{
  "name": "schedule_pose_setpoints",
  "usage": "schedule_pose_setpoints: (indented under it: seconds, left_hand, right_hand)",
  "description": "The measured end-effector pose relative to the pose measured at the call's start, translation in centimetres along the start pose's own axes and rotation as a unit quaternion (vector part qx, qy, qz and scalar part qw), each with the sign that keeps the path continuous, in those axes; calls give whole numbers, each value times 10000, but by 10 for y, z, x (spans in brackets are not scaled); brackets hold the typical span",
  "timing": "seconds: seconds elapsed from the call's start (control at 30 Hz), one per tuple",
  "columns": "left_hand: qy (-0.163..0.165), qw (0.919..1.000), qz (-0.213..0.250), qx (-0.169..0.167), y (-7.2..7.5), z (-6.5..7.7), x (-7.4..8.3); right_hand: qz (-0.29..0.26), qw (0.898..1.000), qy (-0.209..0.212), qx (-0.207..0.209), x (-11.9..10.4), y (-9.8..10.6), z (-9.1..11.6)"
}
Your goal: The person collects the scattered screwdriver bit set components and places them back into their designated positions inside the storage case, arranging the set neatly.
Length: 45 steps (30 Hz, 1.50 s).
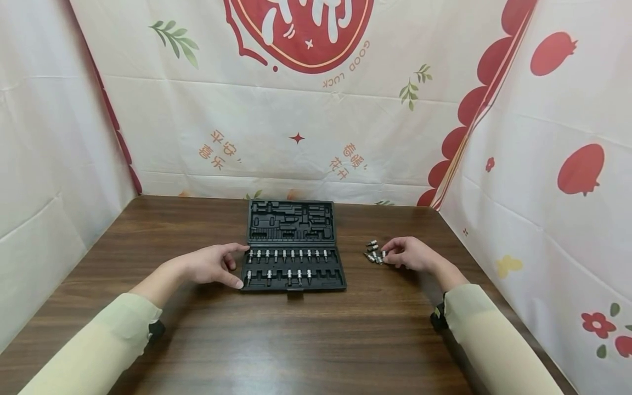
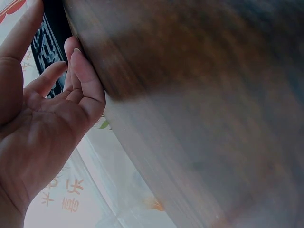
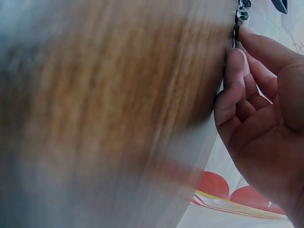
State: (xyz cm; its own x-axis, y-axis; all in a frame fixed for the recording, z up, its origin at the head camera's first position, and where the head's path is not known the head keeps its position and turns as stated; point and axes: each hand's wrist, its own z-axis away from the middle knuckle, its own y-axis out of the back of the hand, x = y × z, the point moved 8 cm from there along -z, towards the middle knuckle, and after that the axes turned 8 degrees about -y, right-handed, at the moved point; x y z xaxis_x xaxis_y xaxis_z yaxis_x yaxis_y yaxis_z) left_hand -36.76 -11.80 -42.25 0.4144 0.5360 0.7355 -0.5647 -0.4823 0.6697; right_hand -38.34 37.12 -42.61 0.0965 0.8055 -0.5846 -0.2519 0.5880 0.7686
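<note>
A black socket case [image 1: 295, 283] lies unfolded on the table with its lid [image 1: 291, 202] laid back. Two rows of silver bit sockets [image 1: 292, 254] stand in its tray; the back row is fuller than the front one. My left hand [image 1: 212, 264] touches the case's left side, thumb at the front corner and index finger by the hinge, spread apart. To the right, a small pile of loose bit sockets [image 1: 371, 258] lies on the table. My right hand [image 1: 408, 253] pinches one bit socket [image 3: 242, 17] at the pile's edge between thumb and fingers.
The brown wooden table [image 1: 316, 340] extends around the case. Printed cloth [image 1: 296, 104] hangs behind it, and more cloth [image 1: 553, 181] hangs along the right and left sides. A black wrist device [image 1: 438, 317] shows at the right cuff.
</note>
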Motion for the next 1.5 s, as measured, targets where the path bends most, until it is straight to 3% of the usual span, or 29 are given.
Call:
schedule_pose_setpoints:
  seconds: [0.5, 0.73, 0.93, 1.13, 1.5]
  left_hand:
    - [-21, 10000, -26, -26, 0, 0, 2]
    - [-20, 10000, -2, -13, 0, 0, 2]
    - [-9, 10000, -31, -14, 0, 0, 0]
    - [-17, 10000, -49, -15, -1, 0, -1]
    - [-16, 10000, -39, -23, 0, 0, 0]
  right_hand:
    - [-481, 9988, 32, 76, 3, 4, 1]
    - [-638, 9976, 244, 95, 2, 7, 2]
    - [-839, 9944, 518, 378, -3, 12, 7]
    - [-1030, 9919, 472, 570, -6, 15, 7]
    - [-1347, 9878, 594, 501, -33, 8, 4]
